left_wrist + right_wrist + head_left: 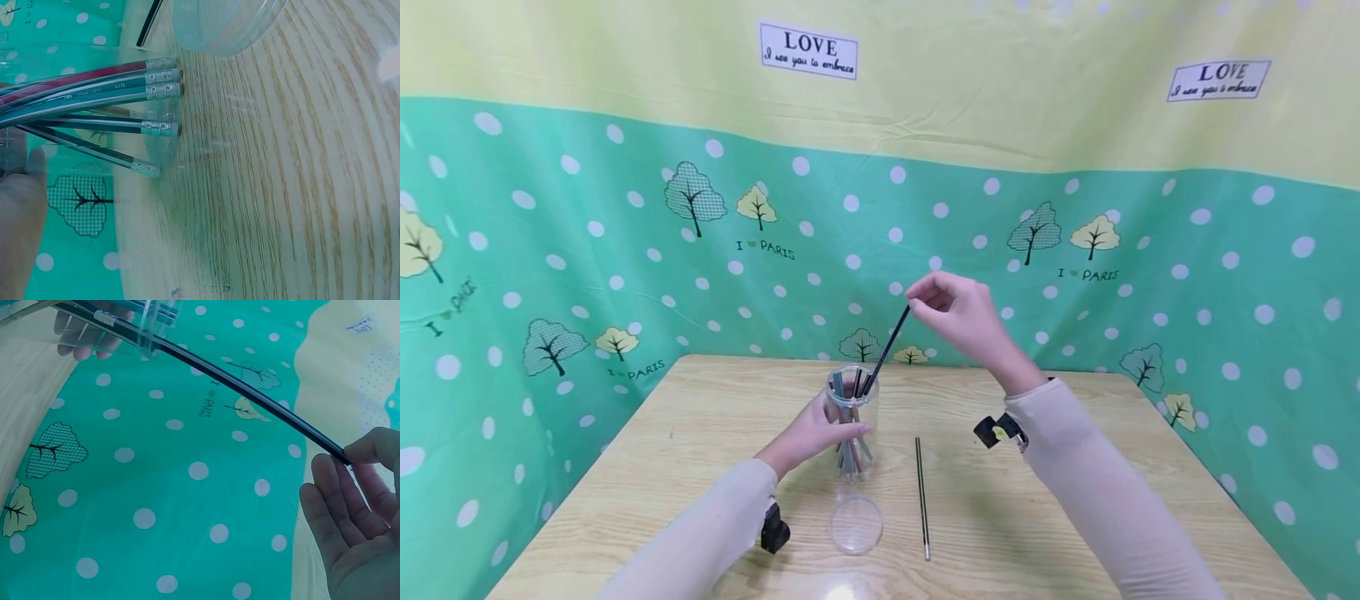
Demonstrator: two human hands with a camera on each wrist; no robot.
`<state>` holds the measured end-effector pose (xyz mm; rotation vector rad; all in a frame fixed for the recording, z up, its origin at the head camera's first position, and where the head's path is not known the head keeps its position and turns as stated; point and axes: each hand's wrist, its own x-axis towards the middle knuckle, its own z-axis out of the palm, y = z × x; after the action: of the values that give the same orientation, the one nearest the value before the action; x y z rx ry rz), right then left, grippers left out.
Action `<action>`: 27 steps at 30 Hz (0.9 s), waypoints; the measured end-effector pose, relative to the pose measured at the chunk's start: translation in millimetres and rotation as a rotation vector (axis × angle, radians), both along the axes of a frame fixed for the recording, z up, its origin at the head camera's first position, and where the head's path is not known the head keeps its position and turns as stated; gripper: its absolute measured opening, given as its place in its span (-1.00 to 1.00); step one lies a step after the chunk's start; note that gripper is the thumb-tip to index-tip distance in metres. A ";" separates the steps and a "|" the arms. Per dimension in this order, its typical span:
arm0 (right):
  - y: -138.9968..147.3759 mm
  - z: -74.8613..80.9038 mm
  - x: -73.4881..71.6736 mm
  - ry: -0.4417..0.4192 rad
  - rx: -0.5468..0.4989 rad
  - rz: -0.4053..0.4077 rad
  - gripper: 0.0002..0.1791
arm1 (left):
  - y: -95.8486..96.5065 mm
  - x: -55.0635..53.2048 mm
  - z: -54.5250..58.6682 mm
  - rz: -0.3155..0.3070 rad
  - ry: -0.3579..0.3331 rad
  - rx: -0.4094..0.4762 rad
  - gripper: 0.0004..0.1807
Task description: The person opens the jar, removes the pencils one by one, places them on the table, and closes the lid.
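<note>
My left hand [814,432] grips a clear cylindrical jar [852,433] that stands upright on the table. Inside it are several pencils [119,94], some green and one red, with their eraser ends down at the jar's bottom. Above and to the right of the jar, my right hand [958,315] pinches the upper tip of a dark striped pencil [250,394] between thumb and fingers. That pencil slants, and its lower, eraser end is inside the jar's mouth. In the left wrist view only part of the left hand [22,219] shows beside the jar.
A round clear lid [856,525] lies on the wooden table [1000,517] in front of the jar. To its right lies another dark striped pencil [922,500]. A green and yellow patterned curtain [820,200] hangs behind and around the table.
</note>
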<state>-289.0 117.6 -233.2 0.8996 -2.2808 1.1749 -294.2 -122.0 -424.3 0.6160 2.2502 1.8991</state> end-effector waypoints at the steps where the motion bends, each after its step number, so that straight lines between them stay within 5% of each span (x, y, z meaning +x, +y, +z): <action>1: 0.6 4.5 4.9 -0.001 -0.008 -0.003 -0.93 | 0.1 -0.1 0.1 0.004 -0.007 -0.004 -0.13; 8: 6.7 30.6 31.7 0.002 -0.084 0.001 -0.91 | -0.1 2.5 4.3 0.003 -0.034 -0.002 -0.13; 23: 24.2 43.0 37.9 -0.009 -0.153 -0.022 -0.88 | 0.2 -0.4 -1.2 0.008 0.026 -0.029 -0.21; 27: 30.8 37.2 29.9 -0.039 -0.146 -0.023 -0.87 | 0.3 -0.7 -0.9 0.020 0.033 -0.044 -0.18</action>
<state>-259.1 148.4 -196.0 0.8005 -2.1963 1.3405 -294.9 -121.7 -425.2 0.6259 2.3201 1.8562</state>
